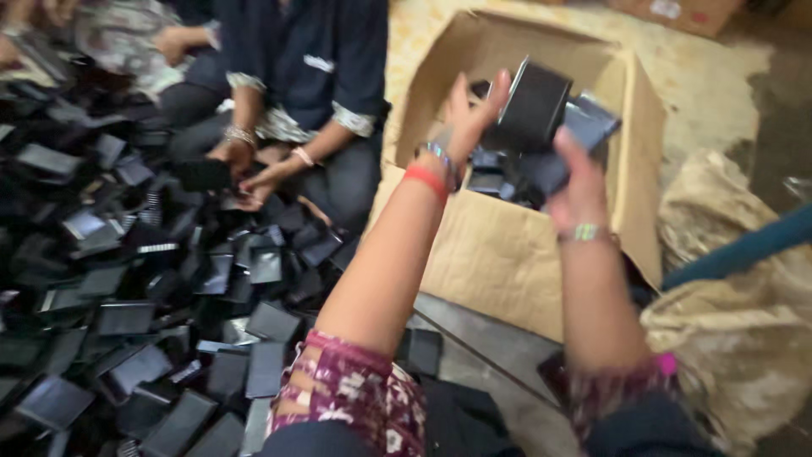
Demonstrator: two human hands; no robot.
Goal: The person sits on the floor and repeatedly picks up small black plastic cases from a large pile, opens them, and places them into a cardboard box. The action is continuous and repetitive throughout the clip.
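Black flat rectangular part (534, 106), pale-edged, held tilted above the open cardboard box. Second, greyer flat piece (590, 125) lies at its 4 o'clock, overlapping it. Both blurred.

A sorting workshop floor: heaped black cases (127, 288), an open carton (507, 245), sacks (744, 338), workers (288, 85) seated on the ground

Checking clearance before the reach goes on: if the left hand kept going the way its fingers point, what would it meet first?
Probably the stack of black cases it is already touching over the open cardboard box; past that, the box's far wall. Motion blur leaves depth uncertain.
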